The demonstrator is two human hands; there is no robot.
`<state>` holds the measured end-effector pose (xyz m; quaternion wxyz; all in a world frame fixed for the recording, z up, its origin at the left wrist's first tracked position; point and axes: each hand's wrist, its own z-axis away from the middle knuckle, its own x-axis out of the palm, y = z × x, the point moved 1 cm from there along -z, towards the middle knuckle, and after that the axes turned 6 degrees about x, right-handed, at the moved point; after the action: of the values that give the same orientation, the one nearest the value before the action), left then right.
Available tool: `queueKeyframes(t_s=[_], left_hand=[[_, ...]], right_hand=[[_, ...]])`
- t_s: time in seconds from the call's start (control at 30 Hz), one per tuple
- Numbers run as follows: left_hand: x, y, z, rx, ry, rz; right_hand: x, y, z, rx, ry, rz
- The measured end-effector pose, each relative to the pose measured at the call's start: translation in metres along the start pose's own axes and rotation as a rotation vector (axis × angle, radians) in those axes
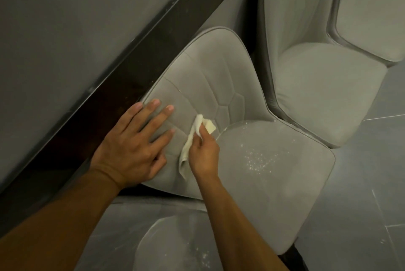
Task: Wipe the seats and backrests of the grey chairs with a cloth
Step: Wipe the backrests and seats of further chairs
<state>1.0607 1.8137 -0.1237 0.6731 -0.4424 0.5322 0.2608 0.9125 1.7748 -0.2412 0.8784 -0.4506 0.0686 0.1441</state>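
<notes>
- The left grip point(131, 145) lies open and flat on the backrest point(208, 73) of the nearest grey chair, fingers straight and spread, palm down on the fabric; it holds nothing.
- The right grip point(202, 152) is closed round a pale cloth point(186, 154), with thumb and fingers pinching it near its upper end.
- The cloth is pressed against the lower part of that backrest, just beside the left fingertips and close to the seam where backrest meets seat. One crumpled end sticks up past the knuckles, and a loose strip hangs below the hand.
- The backrest fabric is stitched in curved and hexagonal panels.
- The seat point(274, 172) of this chair carries a scatter of white specks point(258, 161) near its middle and a few along the seam.
- A second grey chair point(317, 86) stands just beside it to the right, touching or nearly so, and part of a third chair point(370, 18) shows at the upper right edge.
- Another grey seat point(175, 246), also speckled white, lies at the bottom between the forearms.
- A dark band point(122, 67) runs diagonally behind the backrest.
- Grey floor tiles point(361, 216) lie to the right.
</notes>
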Motion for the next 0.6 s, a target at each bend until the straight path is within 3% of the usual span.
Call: queueKeyframes(t_s=[0.1, 0.17, 0.33, 0.47, 0.53, 0.6], left_hand=[[0.001, -0.001, 0.001, 0.001, 0.009, 0.005], [0.001, -0.001, 0.001, 0.005, 0.010, 0.005], [0.000, 0.000, 0.000, -0.005, 0.027, 0.000], [0.000, 0.001, 0.000, -0.012, 0.032, -0.006], [0.000, 0.001, -0.001, -0.013, 0.034, -0.010], [0.000, 0.001, -0.001, -0.007, 0.020, -0.014]], right_hand=[[-0.002, 0.028, -0.017, 0.283, -0.147, 0.142], [0.001, 0.028, -0.019, 0.293, -0.120, 0.066], [0.002, -0.036, 0.015, -0.053, -0.020, -0.256], [-0.004, -0.064, 0.037, -0.408, -0.066, -0.156], [-0.004, -0.055, 0.025, -0.442, -0.020, -0.051], [-0.003, -0.038, 0.012, -0.358, 0.051, 0.026]])
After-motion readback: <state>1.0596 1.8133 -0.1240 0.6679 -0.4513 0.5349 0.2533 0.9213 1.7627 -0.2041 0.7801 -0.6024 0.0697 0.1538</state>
